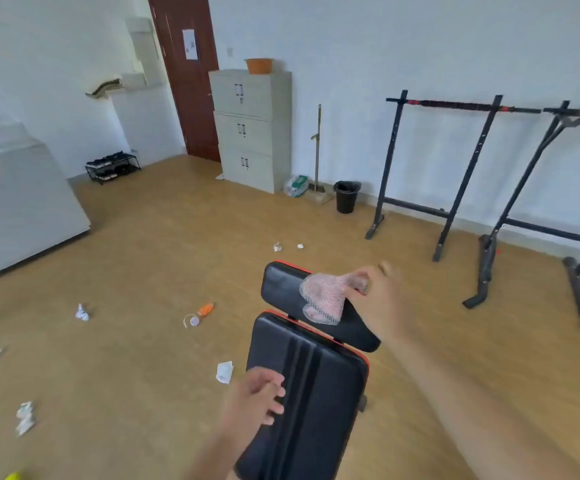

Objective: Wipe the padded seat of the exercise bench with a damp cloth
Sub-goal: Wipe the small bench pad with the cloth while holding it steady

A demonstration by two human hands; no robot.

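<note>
A black padded exercise bench with orange trim stands on the floor in front of me, its near long pad [319, 386] ribbed down the middle and a shorter far pad [281, 285] beyond it. A pink cloth [323, 299] with a dark mesh pattern lies spread on the far pad. My right hand [382, 296] pinches the cloth's right end at the pad's right edge. My left hand [257, 400] rests on the left edge of the near pad, fingers spread, holding nothing.
Crumpled paper scraps [224, 372] and an orange bottle [205, 309] litter the wooden floor to the left. A black pull-up rack [468, 168] stands at the right wall, a black bin [346, 197] and beige cabinet [250, 133] at the back.
</note>
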